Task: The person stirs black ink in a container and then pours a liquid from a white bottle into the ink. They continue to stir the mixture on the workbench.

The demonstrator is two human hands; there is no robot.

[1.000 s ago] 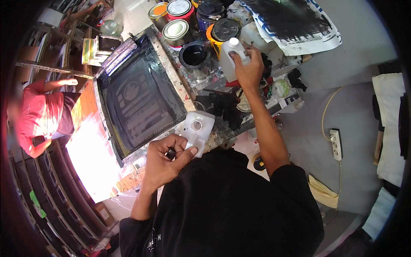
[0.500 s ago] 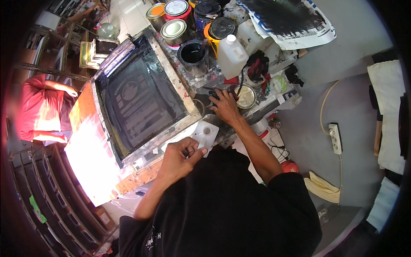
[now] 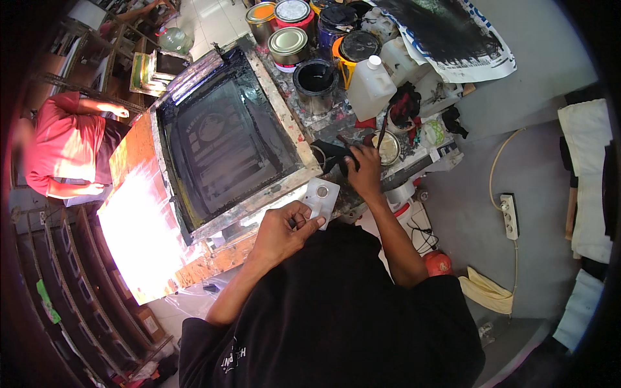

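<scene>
My left hand (image 3: 290, 227) pinches a small flat whitish plate (image 3: 321, 199) with a round mark near its top. Its exact kind I cannot make out. Farther right, my right hand (image 3: 364, 171) grips a black cloth (image 3: 334, 154) at the worktable's near edge, next to an open round tin (image 3: 388, 149). Left of both hands lies a screen printing frame (image 3: 223, 139), its mesh dark with ink and a faint design showing.
Several paint cans (image 3: 288, 44), an ink pot (image 3: 315, 81) and a white plastic jug (image 3: 371, 89) crowd the table's far side. An ink-smeared sheet (image 3: 446, 39) lies at the back right. A person in red (image 3: 68, 145) stands at the left, beyond a sunlit board (image 3: 145, 239).
My right hand has closed on the black cloth and drawn it up toward me. My left hand still holds the plate. The view has shifted slightly.
</scene>
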